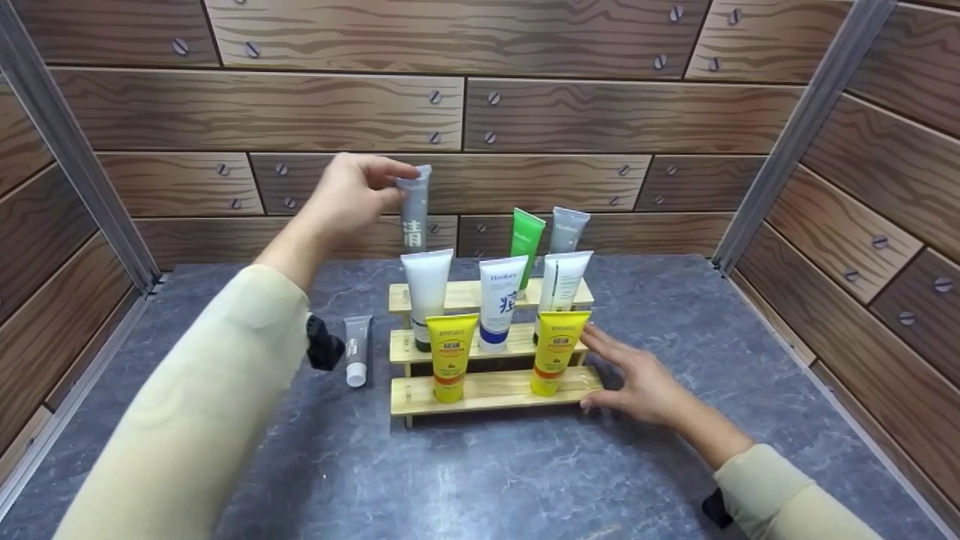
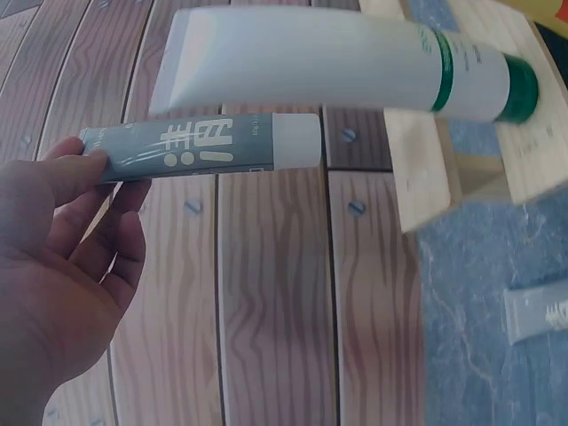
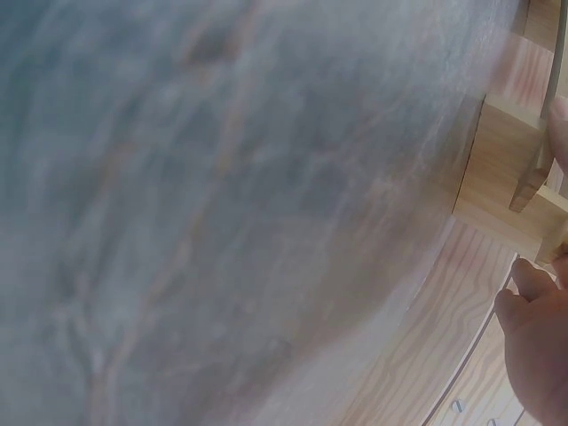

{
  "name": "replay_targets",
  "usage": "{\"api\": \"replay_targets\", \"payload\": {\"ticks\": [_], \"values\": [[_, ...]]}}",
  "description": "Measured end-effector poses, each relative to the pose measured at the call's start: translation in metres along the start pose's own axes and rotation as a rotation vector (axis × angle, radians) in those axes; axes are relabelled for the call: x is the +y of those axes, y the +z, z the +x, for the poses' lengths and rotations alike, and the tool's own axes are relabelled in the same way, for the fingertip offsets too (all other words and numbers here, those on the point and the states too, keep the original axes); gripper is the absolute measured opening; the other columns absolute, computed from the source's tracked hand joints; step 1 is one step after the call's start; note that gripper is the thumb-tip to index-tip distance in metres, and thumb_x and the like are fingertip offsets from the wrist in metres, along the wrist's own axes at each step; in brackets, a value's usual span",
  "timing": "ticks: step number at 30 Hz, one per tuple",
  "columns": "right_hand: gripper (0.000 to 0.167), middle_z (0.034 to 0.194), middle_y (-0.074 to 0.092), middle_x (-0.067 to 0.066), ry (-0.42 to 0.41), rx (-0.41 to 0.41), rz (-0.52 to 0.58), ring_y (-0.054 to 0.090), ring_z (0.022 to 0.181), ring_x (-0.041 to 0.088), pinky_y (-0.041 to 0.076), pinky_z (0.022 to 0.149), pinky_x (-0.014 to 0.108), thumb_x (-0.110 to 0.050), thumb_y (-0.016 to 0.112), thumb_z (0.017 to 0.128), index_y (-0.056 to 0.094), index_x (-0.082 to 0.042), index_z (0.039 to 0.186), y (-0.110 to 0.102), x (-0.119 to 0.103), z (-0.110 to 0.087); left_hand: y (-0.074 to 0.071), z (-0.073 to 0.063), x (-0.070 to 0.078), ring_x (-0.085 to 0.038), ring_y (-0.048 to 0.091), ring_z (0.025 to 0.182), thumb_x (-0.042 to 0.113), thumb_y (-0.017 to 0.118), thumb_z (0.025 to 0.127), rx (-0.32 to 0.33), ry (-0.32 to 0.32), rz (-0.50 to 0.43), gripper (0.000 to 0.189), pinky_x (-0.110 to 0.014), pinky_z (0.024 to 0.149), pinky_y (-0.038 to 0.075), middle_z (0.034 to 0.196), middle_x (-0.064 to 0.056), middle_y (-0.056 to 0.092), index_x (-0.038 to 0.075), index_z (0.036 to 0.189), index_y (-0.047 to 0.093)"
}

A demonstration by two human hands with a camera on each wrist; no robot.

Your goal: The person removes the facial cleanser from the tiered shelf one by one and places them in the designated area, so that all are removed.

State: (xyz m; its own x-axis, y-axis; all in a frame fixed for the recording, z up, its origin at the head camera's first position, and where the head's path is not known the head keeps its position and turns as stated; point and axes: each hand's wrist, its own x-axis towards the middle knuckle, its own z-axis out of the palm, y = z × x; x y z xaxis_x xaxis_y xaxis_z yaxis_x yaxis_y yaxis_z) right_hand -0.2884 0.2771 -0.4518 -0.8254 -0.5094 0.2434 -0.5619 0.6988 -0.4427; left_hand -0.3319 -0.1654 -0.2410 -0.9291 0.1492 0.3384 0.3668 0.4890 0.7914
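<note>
Grey plastic tube [image 1: 415, 217] gets pinched by left hand [image 1: 358, 193], 10 o'clock; pale wooden tiered rack [image 1: 495, 388] gets touched by right hand [image 1: 643, 384], thumb-and-fingers spread, 4 o'clock.

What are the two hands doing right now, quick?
Left hand: holding a gray tube, pinched at its flat end.
Right hand: open, touching the right end of the wooden rack.

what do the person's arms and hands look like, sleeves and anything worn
The left sleeve and right sleeve are long, pale cream and plain. A small black block shows beside each cuff. Left hand and right hand wear no gloves.
</note>
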Motion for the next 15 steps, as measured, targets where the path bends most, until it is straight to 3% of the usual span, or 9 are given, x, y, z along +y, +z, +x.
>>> {"api": "replay_targets", "payload": {"ticks": [8, 15], "values": [[0.103, 0.17, 0.031, 0.011, 0.012, -0.005, 0.002, 0.04, 0.148, 0.047, 0.029, 0.116, 0.071, -0.047, 0.091, 0.079, 0.041, -0.017, 0.164, 0.0, -0.001, 0.001, -0.031, -0.01, -0.005, -0.019, 0.066, 0.103, 0.0, 0.07, 0.099, 0.063, -0.022, 0.038, 0.031, -0.026, 0.082, 0.052, 0.122, -0.017, 0.075, 0.006, 0.128, 0.077], [0.103, 0.171, 0.03, 0.011, 0.014, -0.008, 0.011, 0.04, 0.148, 0.047, 0.029, 0.117, 0.07, -0.048, 0.091, 0.079, 0.041, -0.017, 0.164, 0.0, -0.001, 0.0, -0.053, -0.022, -0.01, -0.01, 0.063, 0.09, 0.0, 0.072, 0.096, 0.131, -0.033, 0.014, 0.029, -0.021, 0.072, 0.049, 0.107, -0.009, 0.077, 0.005, 0.124, 0.079]]}}
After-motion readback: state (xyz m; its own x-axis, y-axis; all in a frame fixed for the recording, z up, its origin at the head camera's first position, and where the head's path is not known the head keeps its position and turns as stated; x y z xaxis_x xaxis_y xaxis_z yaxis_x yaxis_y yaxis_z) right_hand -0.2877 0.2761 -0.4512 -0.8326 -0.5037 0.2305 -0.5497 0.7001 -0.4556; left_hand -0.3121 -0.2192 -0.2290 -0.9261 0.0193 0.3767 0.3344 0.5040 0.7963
